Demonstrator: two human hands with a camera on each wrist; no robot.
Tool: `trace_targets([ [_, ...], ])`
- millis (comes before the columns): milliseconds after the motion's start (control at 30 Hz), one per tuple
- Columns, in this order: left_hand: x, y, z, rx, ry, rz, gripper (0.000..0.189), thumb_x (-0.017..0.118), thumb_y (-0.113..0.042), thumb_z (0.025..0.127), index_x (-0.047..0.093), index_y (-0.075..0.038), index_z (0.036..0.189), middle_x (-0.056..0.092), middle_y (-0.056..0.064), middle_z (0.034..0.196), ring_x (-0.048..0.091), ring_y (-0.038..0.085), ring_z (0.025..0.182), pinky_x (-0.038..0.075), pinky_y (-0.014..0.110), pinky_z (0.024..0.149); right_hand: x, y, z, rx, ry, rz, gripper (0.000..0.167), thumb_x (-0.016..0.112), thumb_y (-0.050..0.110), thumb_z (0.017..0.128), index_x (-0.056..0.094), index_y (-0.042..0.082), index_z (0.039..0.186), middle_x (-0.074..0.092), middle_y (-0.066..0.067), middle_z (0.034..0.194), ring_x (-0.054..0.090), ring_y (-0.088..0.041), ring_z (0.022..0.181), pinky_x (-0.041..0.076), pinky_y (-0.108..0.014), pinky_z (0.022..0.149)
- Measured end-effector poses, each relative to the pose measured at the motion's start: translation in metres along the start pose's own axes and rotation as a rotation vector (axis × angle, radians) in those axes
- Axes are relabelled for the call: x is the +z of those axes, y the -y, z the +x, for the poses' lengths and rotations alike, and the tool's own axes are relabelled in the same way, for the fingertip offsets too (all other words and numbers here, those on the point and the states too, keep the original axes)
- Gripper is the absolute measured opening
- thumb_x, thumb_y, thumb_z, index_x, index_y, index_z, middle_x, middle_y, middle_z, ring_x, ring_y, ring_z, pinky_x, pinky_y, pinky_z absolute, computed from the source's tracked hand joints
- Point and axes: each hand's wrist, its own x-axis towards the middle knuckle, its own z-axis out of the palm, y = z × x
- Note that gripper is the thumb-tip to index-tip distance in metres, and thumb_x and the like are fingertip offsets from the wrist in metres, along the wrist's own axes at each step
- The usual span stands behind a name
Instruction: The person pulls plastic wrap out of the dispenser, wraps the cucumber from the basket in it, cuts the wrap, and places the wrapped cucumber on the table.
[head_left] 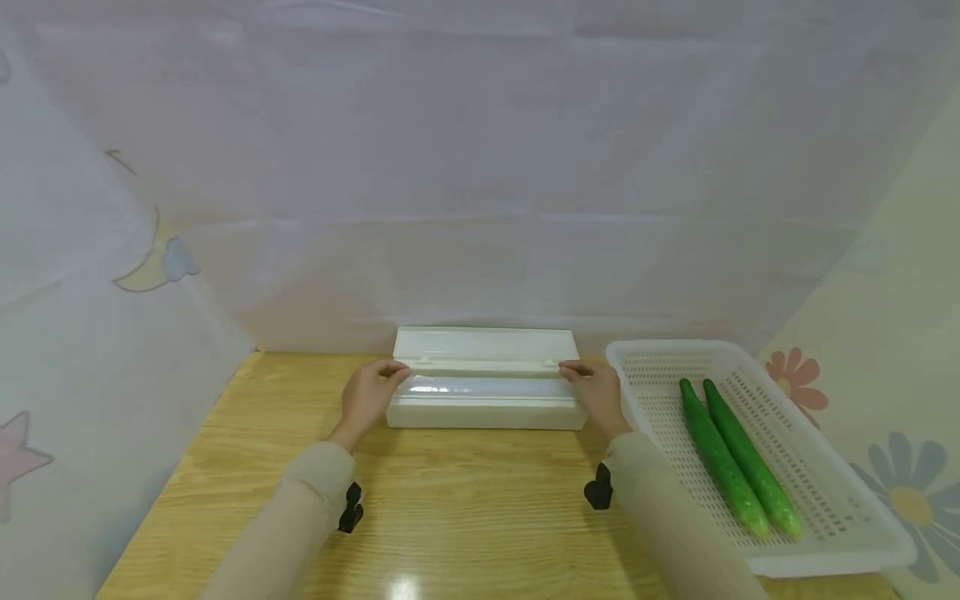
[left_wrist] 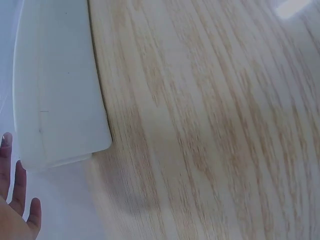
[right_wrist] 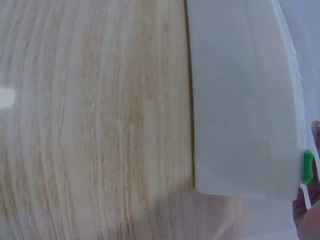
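Observation:
A white cling film dispenser (head_left: 486, 415) lies on the table with its lid (head_left: 487, 342) raised at the back. Clear, shiny cling film (head_left: 450, 386) shows along its opening. At the left end my left hand (head_left: 367, 398) pinches the film's edge between thumb and forefinger; my right hand (head_left: 598, 395) does likewise at the right end. The pinched edge itself is hard to make out. In the left wrist view, spread fingers (left_wrist: 19, 185) show beside the dispenser's end. Beside the right hand's fingers, the right wrist view shows a small green piece (right_wrist: 307, 167) at the dispenser's edge.
To the right, a white plastic basket (head_left: 862, 521) holds two cucumbers (head_left: 723, 458). The wood-grain table (head_left: 465, 517) meets a pale cloth backdrop (head_left: 480, 167) just behind the dispenser. Patterned cloth hangs at both sides.

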Motion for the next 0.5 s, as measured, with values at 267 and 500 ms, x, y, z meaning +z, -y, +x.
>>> trace_targets([
  [267, 0.003, -0.007, 0.005, -0.028, -0.048, -0.043, 0.023, 0.067, -0.033, 0.096, 0.075, -0.014, 0.107, 0.070, 0.004, 0.102, 0.063, 0.023, 0.092, 0.048, 0.039, 0.076, -0.006, 0.011, 0.004, 0.097, 0.001, 0.117, 0.031, 0.069, 0.021, 0.095, 0.070, -0.002, 0.117, 0.066, -0.018, 0.122, 0.056, -0.034, 0.120, 0.044, -0.047, 0.104],
  [500, 0.000, -0.009, 0.008, 0.012, -0.082, 0.035, 0.021, 0.069, -0.033, 0.095, 0.077, -0.016, 0.105, 0.072, 0.002, 0.096, 0.060, 0.017, 0.076, 0.044, 0.032, 0.062, -0.006, 0.020, 0.002, 0.116, 0.023, 0.133, 0.032, 0.069, 0.020, 0.095, 0.070, -0.001, 0.118, 0.064, -0.019, 0.126, 0.052, -0.035, 0.126, 0.039, -0.048, 0.108],
])
